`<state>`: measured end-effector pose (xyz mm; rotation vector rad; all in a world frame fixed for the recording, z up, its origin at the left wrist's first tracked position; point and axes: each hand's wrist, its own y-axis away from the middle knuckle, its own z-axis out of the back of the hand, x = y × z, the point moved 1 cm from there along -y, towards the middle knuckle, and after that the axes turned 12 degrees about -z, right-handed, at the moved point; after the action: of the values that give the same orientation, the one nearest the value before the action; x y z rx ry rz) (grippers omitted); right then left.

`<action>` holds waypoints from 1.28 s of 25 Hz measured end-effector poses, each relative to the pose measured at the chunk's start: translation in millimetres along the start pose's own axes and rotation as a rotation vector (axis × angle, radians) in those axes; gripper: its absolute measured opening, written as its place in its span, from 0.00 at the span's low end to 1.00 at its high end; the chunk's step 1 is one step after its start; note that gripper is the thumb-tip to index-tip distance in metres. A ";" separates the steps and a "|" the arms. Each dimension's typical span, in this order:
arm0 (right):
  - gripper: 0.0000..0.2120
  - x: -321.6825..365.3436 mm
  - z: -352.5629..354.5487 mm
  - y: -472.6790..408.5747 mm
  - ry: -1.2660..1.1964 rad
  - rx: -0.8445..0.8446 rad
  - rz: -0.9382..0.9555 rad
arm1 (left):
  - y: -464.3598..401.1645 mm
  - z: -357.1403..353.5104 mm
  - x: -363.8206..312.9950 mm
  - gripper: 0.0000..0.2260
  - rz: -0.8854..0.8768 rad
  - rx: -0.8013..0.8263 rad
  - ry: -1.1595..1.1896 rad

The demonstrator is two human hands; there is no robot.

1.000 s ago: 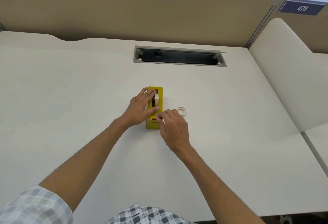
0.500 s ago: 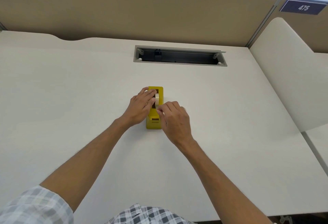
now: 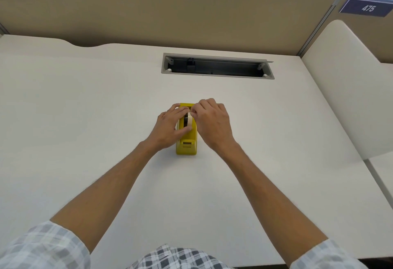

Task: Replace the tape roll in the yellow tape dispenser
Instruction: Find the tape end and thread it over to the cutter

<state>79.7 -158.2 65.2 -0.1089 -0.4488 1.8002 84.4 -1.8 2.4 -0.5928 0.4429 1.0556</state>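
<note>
The yellow tape dispenser (image 3: 187, 144) stands in the middle of the white desk, its cutter end toward me. A pale tape roll (image 3: 190, 119) sits upright in its slot. My left hand (image 3: 170, 127) grips the dispenser's left side, thumb across the body below the roll. My right hand (image 3: 213, 123) lies over the right side, fingertips pinched at the top of the roll. The small spare roll seen earlier on the desk is hidden behind my right hand.
An open cable tray slot (image 3: 217, 66) is set into the desk (image 3: 85, 119) beyond the dispenser. A tan partition (image 3: 170, 13) closes the back. A rounded white divider (image 3: 348, 90) rises at the right, and the desk's near edge runs below my forearms.
My right hand has moved from the cutter end up along the dispenser to the top of the roll, covering the spare roll on the desk. The left hand kept its hold.
</note>
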 end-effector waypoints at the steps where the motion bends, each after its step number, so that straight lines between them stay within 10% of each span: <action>1: 0.05 -0.7 -1.5 -5.4 0.012 0.010 0.004 | -0.5 -0.9 0.4 0.24 0.005 -0.012 -0.003; 32: 0.10 -11.8 -34.2 -48.2 -0.132 0.313 -0.113 | -3.0 4.6 -14.3 0.17 0.146 -0.118 0.303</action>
<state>137.3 -150.9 49.0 0.2490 -0.2560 1.7499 81.2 -9.6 15.2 -0.8414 0.7000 1.1403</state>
